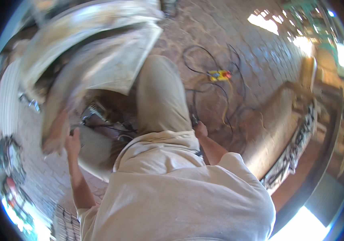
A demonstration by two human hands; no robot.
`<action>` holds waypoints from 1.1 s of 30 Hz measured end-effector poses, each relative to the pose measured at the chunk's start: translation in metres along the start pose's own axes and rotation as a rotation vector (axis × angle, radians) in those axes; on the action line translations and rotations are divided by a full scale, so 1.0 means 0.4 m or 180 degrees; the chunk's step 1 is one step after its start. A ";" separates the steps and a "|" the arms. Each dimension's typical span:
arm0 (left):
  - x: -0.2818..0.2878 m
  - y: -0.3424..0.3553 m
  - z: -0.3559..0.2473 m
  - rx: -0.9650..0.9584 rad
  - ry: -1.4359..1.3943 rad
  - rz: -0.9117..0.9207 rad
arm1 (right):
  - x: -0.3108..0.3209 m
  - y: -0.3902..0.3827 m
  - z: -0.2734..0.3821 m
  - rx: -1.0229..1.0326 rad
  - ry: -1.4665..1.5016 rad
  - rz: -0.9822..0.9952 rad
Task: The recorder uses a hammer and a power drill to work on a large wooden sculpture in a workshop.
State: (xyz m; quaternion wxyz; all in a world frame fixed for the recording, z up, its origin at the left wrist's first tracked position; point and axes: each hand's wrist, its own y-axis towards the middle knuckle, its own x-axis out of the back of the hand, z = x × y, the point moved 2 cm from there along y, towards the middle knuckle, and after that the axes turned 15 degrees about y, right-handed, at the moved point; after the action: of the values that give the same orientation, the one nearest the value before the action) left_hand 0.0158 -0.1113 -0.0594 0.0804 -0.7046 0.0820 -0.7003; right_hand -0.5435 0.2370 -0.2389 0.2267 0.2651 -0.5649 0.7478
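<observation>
My left hand (73, 143) is closed at the left, beside my bent left leg. A small dark end shows above its fingers, but what it grips is too blurred to name. Just beyond it stands a large curved, worn panel (65, 90), smeared in this picture, with a pale flat sheet (117, 66) behind it. Beside my right thigh, my right hand (200, 130) is closed around something dark, mostly hidden by the fingers. Black cable (194, 98) runs close to that hand. Between my left leg and the panel lie metal parts and dark wires (99, 114).
On the brick floor (220, 24) ahead right, a yellow and red socket box (220, 75) lies among looped cables. A long brown beam-like piece (270, 130) and wooden furniture (328, 120) stand at the right. Assorted clutter (9, 160) lines the left edge.
</observation>
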 end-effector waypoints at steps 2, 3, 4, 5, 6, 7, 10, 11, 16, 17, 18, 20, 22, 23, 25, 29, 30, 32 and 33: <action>-0.004 -0.014 -0.018 -0.0008 0.0046 -0.0163 | -0.009 0.043 -0.042 0.0455 0.0771 -0.0042; -0.001 -0.018 -0.031 -0.0141 0.0091 -0.0392 | 0.003 0.060 -0.062 0.1191 0.0354 0.0185; 0.008 -0.027 -0.040 -0.0196 0.0087 -0.0534 | -0.002 0.080 -0.074 0.1370 -0.0177 0.0016; 0.022 -0.033 -0.056 -0.0500 0.0111 -0.0976 | 0.013 0.091 -0.097 0.1543 -0.0137 0.0144; 0.036 -0.043 -0.066 -0.0552 0.0042 -0.1358 | 0.019 0.102 -0.111 0.1377 -0.0138 0.0259; 0.043 -0.042 -0.075 -0.0483 -0.0009 -0.1100 | 0.030 0.107 -0.120 0.1251 -0.0161 0.0329; 0.074 -0.023 -0.099 -0.0648 0.0027 -0.0920 | 0.062 0.110 -0.084 0.1185 -0.0209 0.0413; 0.072 0.004 -0.102 -0.0673 0.0008 -0.0337 | 0.068 0.105 -0.055 0.1227 -0.0221 0.0406; -0.042 0.219 -0.135 -0.1216 0.0551 0.1135 | 0.106 0.060 0.089 0.1502 -0.0116 0.0336; -0.078 0.253 -0.138 -0.1214 0.0415 0.0983 | 0.118 0.052 0.111 0.1541 -0.0055 0.0301; -0.127 0.283 -0.144 -0.1082 0.0837 0.1441 | 0.128 0.049 0.132 0.1576 0.0031 0.0259; -0.213 0.317 -0.154 -0.0960 0.1233 0.1833 | 0.157 0.041 0.156 0.1820 0.0097 0.0256; -0.286 0.307 -0.148 -0.0130 0.0699 0.2023 | 0.196 0.034 0.146 0.1527 0.0563 0.0170; -0.306 0.318 -0.150 -0.0203 0.0664 0.1917 | 0.219 0.024 0.132 0.1535 0.0736 0.0203; -0.323 0.332 -0.135 -0.0270 0.1005 0.1877 | 0.258 0.000 0.110 0.1641 0.0879 0.0368; -0.307 0.357 -0.112 -0.0767 0.1302 0.2670 | 0.311 -0.073 0.123 0.0974 0.1791 0.0168; -0.298 0.356 -0.112 -0.0804 0.1055 0.2863 | 0.315 -0.094 0.161 0.1098 0.1918 0.0105; -0.280 0.339 -0.119 -0.0845 0.0864 0.3071 | 0.305 -0.150 0.276 0.1764 0.1687 -0.0188; -0.271 0.327 -0.129 -0.0834 0.0482 0.2986 | 0.304 -0.183 0.351 0.2216 0.1239 -0.0468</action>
State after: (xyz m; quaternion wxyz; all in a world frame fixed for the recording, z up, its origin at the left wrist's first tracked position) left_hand -0.0368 -0.2139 -0.1944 0.2916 -0.5431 0.4834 -0.6216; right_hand -0.5688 0.1251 -0.0755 0.2791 0.2192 -0.2041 0.9124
